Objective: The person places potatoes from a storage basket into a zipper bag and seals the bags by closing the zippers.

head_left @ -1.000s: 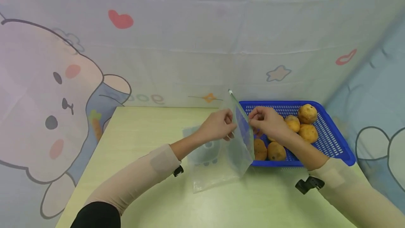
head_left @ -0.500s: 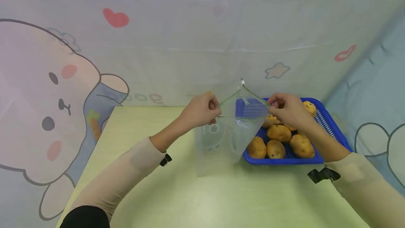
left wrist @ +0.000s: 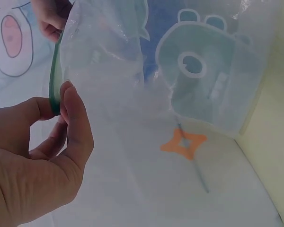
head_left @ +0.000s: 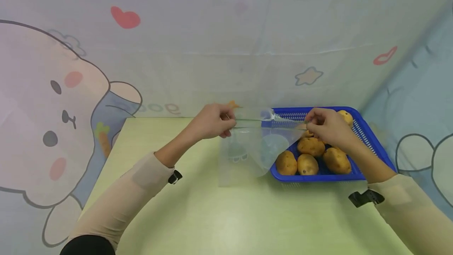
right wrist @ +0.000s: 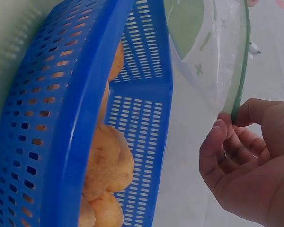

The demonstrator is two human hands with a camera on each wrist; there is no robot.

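Our left hand (head_left: 212, 122) and right hand (head_left: 323, 125) each pinch one end of the bag (head_left: 253, 148) rim, holding it taut just left of the basket (head_left: 368, 145). Judged next: part the rim without losing either pinch.

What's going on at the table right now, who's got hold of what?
A person holds a clear zip bag up over the table, one hand at each end of its green zip strip. The left hand pinches the left end, the right hand the right end, with the strip stretched between them. Beside and behind the bag sits a blue basket of potatoes; none is in the bag.
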